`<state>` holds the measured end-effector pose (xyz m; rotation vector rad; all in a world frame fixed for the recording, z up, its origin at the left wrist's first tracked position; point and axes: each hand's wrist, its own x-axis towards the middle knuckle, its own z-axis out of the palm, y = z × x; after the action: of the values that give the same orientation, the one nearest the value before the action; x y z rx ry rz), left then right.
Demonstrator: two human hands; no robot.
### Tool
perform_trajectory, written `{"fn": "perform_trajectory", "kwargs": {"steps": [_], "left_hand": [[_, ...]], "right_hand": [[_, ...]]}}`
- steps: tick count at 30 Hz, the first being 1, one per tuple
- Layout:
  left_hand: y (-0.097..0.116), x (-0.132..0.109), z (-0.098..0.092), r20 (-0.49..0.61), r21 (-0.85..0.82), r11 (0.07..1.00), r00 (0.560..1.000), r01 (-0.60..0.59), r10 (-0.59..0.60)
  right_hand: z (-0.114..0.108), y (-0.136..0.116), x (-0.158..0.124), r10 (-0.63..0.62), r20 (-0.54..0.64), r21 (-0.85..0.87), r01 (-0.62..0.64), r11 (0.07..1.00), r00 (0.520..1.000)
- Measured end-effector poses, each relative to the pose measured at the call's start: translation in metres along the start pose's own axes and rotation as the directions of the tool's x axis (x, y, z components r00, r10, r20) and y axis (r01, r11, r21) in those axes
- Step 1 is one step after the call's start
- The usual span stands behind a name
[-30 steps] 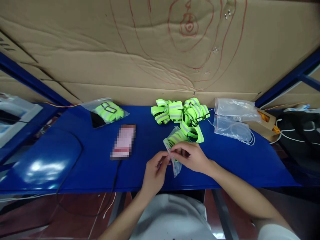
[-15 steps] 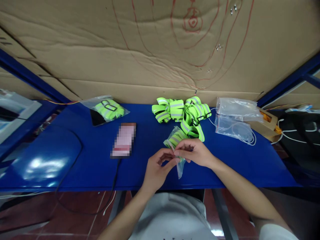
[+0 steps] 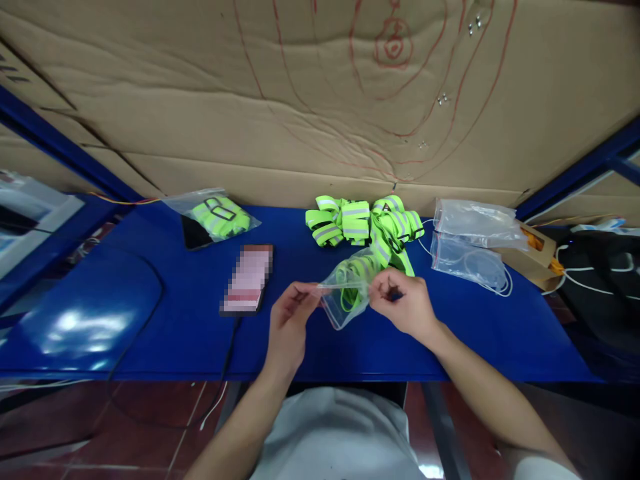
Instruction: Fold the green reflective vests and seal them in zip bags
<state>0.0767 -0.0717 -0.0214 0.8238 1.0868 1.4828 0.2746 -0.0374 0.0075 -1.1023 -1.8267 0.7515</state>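
Observation:
I hold a small clear plastic bag [image 3: 345, 297] just above the blue table [image 3: 150, 320]. My left hand [image 3: 289, 321] pinches its left top corner and my right hand [image 3: 403, 303] pinches its right top corner, so the top edge is stretched between them. Neon green reflective bands show through the plastic, but I cannot tell whether they lie inside the bag or behind it. A heap of the same neon green bands [image 3: 367, 223] lies on the table just beyond my hands.
A filled bag of green bands [image 3: 215, 217] lies at the back left. A phone [image 3: 247, 279] with a black cable sits left of my hands. Empty clear bags [image 3: 470, 240] and a small cardboard box [image 3: 535, 250] lie to the right. A cardboard wall rises behind.
My hands have moved apart and a little away from me. The bag hung crumpled between close fingers; now its top edge is pulled wide between the two hands.

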Motion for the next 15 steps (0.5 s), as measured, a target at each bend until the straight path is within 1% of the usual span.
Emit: {"fn": "perform_trajectory", "kwargs": {"steps": [2,3,4,5,6,9,10,12,14,15], "left_hand": [[0.001,0.003,-0.001,-0.056,-0.084,0.996,0.998,0.027,-0.032],[0.001,0.004,-0.001,-0.065,-0.147,0.987,0.995,0.059,-0.069],[0.002,0.005,-0.001,-0.066,-0.22,0.971,0.992,0.094,-0.111],[0.002,0.006,-0.002,-0.066,-0.294,0.947,0.986,0.129,-0.154],[0.003,0.007,-0.003,-0.07,-0.359,0.92,0.979,0.156,-0.193],[0.005,0.011,-0.01,-0.108,-0.459,0.87,0.961,0.178,-0.254],[0.005,0.013,-0.014,-0.116,-0.469,0.864,0.957,0.183,-0.266],[0.006,0.015,-0.02,-0.122,-0.474,0.859,0.952,0.191,-0.279],[0.008,0.014,-0.022,-0.125,-0.48,0.854,0.948,0.201,-0.294],[0.01,0.013,-0.022,-0.126,-0.481,0.854,0.948,0.198,-0.291]], "right_hand": [[-0.005,0.002,0.003,0.002,0.119,0.015,-0.004,1.0,0.993],[-0.007,0.004,0.004,0.015,0.183,0.029,-0.021,0.999,0.983],[-0.008,0.007,0.006,0.043,0.222,0.039,-0.053,0.998,0.974],[-0.008,0.01,0.008,0.086,0.229,0.038,-0.097,0.995,0.97],[-0.008,0.014,0.009,0.138,0.208,0.025,-0.147,0.989,0.968],[-0.004,0.031,0.015,0.281,0.092,-0.014,-0.281,0.96,0.955],[-0.002,0.036,0.017,0.314,0.091,0.02,-0.317,0.948,0.945],[0.001,0.042,0.021,0.348,0.155,0.165,-0.371,0.914,0.925],[0.001,0.039,0.026,0.34,0.213,0.328,-0.394,0.859,0.916],[-0.001,0.035,0.029,0.334,0.207,0.387,-0.39,0.835,0.92]]}}
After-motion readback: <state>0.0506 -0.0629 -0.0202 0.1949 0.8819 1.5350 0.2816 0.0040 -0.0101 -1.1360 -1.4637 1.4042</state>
